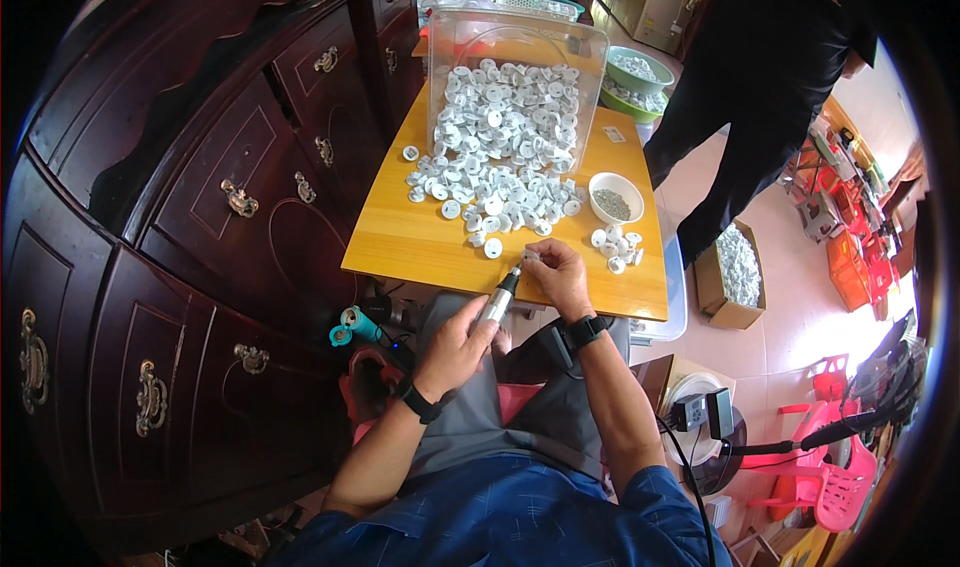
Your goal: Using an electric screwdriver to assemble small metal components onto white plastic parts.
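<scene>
My left hand is wrapped round a silver and black electric screwdriver, its tip pointing up and away from me. Between the fingers of my right hand is a small white plastic part, held at the near edge of the yellow table. The screwdriver's tip meets this part or lies very close to it; I cannot tell which. Just beyond spreads a heap of similar white round parts, spilling from a tipped clear plastic bin. A smaller group of white parts lies right of my right hand.
A white bowl of tiny grey metal pieces stands at the table's right. Dark wooden cabinets line the left. A person in dark trousers stands at the right, near a cardboard box of white parts. Green basins stand behind.
</scene>
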### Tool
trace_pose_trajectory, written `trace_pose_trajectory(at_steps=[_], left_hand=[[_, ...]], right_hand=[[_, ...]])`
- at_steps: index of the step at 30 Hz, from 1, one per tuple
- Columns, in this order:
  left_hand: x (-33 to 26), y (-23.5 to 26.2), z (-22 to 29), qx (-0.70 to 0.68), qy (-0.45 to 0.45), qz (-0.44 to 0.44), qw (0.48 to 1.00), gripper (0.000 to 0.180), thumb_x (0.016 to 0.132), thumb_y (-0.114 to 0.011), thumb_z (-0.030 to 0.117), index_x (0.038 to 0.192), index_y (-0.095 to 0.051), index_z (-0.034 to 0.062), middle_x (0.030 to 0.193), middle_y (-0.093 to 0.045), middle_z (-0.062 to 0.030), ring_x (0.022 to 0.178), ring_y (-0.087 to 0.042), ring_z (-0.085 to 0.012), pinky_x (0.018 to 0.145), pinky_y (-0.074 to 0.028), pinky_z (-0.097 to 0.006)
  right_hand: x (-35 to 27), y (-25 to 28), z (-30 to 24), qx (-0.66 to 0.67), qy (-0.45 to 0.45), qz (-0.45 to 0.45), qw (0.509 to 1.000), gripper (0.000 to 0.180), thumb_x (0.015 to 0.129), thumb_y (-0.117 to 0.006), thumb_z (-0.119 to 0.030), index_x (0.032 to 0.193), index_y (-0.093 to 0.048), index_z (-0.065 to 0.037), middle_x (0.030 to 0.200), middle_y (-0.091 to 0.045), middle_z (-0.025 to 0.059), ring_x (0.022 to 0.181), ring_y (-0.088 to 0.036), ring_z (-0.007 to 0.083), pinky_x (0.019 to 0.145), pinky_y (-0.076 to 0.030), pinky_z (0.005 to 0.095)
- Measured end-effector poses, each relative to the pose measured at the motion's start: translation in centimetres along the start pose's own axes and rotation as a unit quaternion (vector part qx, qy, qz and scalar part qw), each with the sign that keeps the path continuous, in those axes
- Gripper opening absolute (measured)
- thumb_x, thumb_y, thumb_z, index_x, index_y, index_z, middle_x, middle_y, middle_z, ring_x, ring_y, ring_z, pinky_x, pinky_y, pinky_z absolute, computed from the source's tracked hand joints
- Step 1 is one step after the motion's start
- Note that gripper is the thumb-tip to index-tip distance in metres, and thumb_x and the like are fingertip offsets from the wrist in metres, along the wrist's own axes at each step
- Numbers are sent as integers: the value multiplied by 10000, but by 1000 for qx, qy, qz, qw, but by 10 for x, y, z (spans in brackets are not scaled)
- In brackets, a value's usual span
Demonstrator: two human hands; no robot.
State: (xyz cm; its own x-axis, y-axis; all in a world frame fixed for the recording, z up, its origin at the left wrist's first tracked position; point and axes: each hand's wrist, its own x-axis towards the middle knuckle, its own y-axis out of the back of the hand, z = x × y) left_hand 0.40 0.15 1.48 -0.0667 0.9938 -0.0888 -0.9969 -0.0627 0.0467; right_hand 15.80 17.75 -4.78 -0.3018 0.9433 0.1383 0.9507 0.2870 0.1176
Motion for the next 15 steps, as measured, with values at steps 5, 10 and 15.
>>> trace_pose_trajectory(at_steps=[5,10,15], left_hand=[[1,1,-1,-18,-1,-4,1000,412,1011,-515,236,1357,-485,14,784,-665,-5,560,-510,-40,470,-423,-206],[1,2,-1,-30,18,-9,999,431,1006,-521,251,1384,-478,47,772,-544,-8,524,-494,-46,460,-419,-194],[0,0,5,-23,17,-15,999,423,1012,-515,259,1366,-483,30,776,-604,-10,536,-500,-40,461,-417,-196]], right_hand=[[-1,-1,2,17,3,0,1000,159,831,-713,-20,987,-695,-3,808,-695,5,724,-618,42,671,-516,208],[-1,-1,5,16,15,-10,1000,143,841,-704,-18,983,-694,-1,809,-695,5,735,-621,47,685,-517,208],[-2,1,5,23,2,-10,1000,147,840,-707,-25,985,-693,0,809,-697,10,734,-619,47,684,-516,213]])
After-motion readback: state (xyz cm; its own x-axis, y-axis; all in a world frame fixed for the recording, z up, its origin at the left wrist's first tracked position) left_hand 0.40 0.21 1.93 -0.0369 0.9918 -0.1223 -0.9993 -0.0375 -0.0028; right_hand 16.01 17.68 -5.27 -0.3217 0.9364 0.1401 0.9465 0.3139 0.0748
